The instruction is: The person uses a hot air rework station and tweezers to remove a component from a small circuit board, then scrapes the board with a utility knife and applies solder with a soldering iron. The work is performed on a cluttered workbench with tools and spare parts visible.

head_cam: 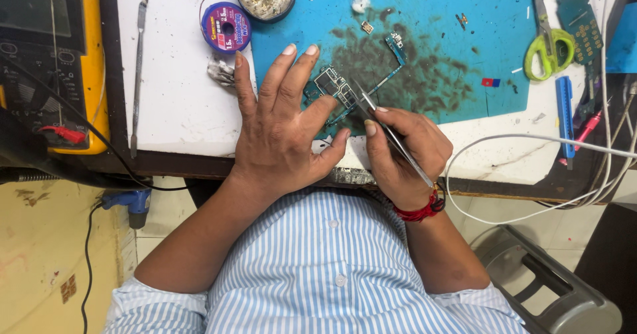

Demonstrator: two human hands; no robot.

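Fingers of the left hand (282, 131) spread, pinning a small green circuit board (334, 87) on the blue worktop mat (431, 35), while the right hand (401, 151) pinches slim steel tweezers (391, 135) over it.

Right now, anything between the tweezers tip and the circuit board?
Nothing visible. The right hand grips the tweezers, whose tip already meets the circuit board on the blue mat. The left hand lies spread over the board's left part, beside the tip, not across it.

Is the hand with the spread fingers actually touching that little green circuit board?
Touching. The head view shows the left hand pressing its fingers onto the circuit board on the blue mat.
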